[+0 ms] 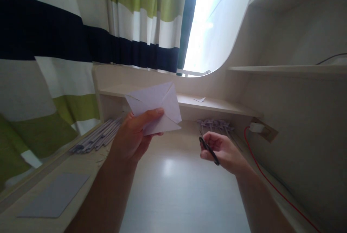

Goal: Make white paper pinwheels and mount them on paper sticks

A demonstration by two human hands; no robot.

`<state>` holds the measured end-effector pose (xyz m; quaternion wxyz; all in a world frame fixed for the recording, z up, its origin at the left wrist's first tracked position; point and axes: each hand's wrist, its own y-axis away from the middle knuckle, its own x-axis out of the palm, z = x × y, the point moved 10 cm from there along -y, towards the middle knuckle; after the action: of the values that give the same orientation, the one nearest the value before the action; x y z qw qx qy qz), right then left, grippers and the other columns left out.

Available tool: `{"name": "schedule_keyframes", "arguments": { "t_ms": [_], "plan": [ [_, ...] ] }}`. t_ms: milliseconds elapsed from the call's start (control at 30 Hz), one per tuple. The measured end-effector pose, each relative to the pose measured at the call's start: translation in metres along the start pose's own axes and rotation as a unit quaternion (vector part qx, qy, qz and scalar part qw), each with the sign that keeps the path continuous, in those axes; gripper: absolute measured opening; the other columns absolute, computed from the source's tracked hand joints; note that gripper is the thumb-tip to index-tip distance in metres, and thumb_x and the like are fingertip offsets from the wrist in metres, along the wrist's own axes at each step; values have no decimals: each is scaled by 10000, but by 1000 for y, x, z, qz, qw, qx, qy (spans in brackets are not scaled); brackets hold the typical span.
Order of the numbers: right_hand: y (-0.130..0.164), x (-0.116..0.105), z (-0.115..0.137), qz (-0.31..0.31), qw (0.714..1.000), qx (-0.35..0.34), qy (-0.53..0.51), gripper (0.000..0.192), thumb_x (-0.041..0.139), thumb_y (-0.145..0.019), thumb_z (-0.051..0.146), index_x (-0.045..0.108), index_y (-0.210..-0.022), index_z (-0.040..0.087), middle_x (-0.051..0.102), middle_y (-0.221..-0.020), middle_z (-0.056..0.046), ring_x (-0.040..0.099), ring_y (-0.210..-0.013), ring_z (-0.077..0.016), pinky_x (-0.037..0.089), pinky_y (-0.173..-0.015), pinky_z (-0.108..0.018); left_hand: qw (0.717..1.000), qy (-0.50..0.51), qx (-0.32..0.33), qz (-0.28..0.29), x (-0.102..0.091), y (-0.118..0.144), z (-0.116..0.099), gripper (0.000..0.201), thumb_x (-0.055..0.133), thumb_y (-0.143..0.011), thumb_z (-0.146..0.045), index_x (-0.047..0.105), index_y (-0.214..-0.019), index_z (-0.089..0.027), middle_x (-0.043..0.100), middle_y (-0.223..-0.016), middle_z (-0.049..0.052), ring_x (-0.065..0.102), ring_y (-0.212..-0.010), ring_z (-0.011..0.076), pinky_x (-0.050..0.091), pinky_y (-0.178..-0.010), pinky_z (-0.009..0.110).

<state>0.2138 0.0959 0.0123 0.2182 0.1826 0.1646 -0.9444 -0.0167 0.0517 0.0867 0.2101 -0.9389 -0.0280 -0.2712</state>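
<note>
My left hand (134, 139) holds up a folded sheet of pale lilac paper (157, 104), thumb pressed across its front, above the light wooden desk (173, 186). My right hand (223, 151) is lower and to the right, closed around a small pair of black scissors (208, 149) with the dark tip sticking out at the top left. The two hands are apart, the scissors not touching the paper.
Several rolled paper sticks (96, 137) lie at the desk's left. A flat grey sheet (55, 195) rests at the near left. Paper flowers (217, 124) sit under a low shelf (206, 104). A red cable (268, 178) runs along the right wall. A striped curtain (81, 26) hangs behind.
</note>
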Motion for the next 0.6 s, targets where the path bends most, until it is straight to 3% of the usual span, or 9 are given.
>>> {"name": "schedule_keyframes", "arguments": {
  "t_ms": [67, 133, 367, 600],
  "plan": [
    [16, 1, 23, -6, 999, -38, -34, 437, 918, -674, 471, 631, -821, 177, 618, -751, 11, 528, -644, -117, 434, -584, -240, 1000, -9, 10, 0, 2, 2, -1, 163, 864, -753, -219, 759, -865, -163, 690, -760, -11, 630, -573, 100, 566, -440, 173],
    [27, 3, 33, -22, 999, -44, 4, 401, 942, -677, 415, 630, -762, 177, 602, -704, 21, 498, -638, -115, 410, -590, -249, 1000, -17, 15, -3, 5, 4, -1, 167, 868, -747, -216, 765, -872, -176, 687, -754, -8, 641, -594, 112, 561, -440, 173],
    [32, 5, 36, -51, 997, -34, 49, 394, 969, -650, 400, 647, -685, 176, 588, -635, 33, 457, -605, -112, 360, -552, -258, 999, -24, 33, 7, 14, 7, -1, 123, 870, -725, -208, 774, -802, -203, 689, -694, -19, 611, -549, 110, 538, -438, 179],
    [33, 3, 42, -56, 996, -50, 53, 376, 969, -651, 380, 655, -679, 176, 604, -622, 33, 473, -607, -113, 375, -578, -267, 999, -13, 45, 3, 15, 6, 1, 281, 875, -723, -159, 810, -973, -269, 772, -784, -21, 648, -596, 126, 545, -482, 191]
  ]
}}
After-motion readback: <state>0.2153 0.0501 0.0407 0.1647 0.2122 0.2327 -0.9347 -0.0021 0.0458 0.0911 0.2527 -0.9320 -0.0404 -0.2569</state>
